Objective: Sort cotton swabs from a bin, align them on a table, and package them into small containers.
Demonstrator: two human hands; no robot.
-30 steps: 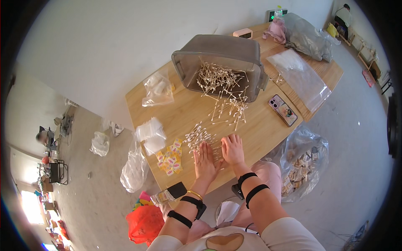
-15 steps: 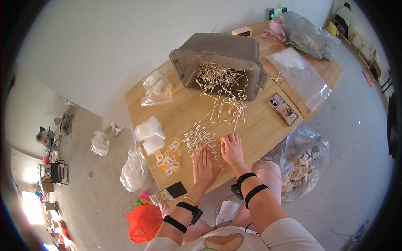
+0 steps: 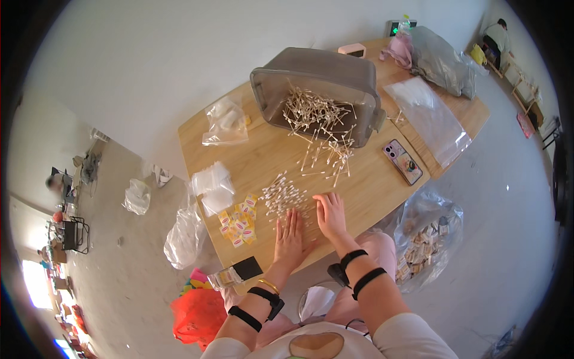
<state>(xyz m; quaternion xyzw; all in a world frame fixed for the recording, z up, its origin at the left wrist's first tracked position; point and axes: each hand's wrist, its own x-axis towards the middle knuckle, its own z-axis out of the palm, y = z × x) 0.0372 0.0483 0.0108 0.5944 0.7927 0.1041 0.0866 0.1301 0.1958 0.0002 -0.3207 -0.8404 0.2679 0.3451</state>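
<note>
A loose heap of cotton swabs (image 3: 283,195) lies on the wooden table in front of me. My left hand (image 3: 291,238) rests palm down at the heap's near edge, its fingers stretched out and touching a few swabs. Right of the heap, my right hand (image 3: 330,215) is set on the table with bent fingers and holds nothing that I can see; its fingertips are partly hidden. Beyond the hands, a grey plastic bin (image 3: 314,67) lies on its side, with many more swabs (image 3: 317,110) inside and spilling from its mouth.
Left of the heap are small yellow-and-white packets (image 3: 239,224) and a stack of clear bags (image 3: 213,188). A phone (image 3: 402,161) and flat plastic sleeves (image 3: 427,119) lie at the right. A clear sack of small packs (image 3: 426,242) stands beside the table's right edge.
The whole view has shifted slightly. Both hands stay in nearly the same places by the swab heap; the right hand's fingers look a little less curled.
</note>
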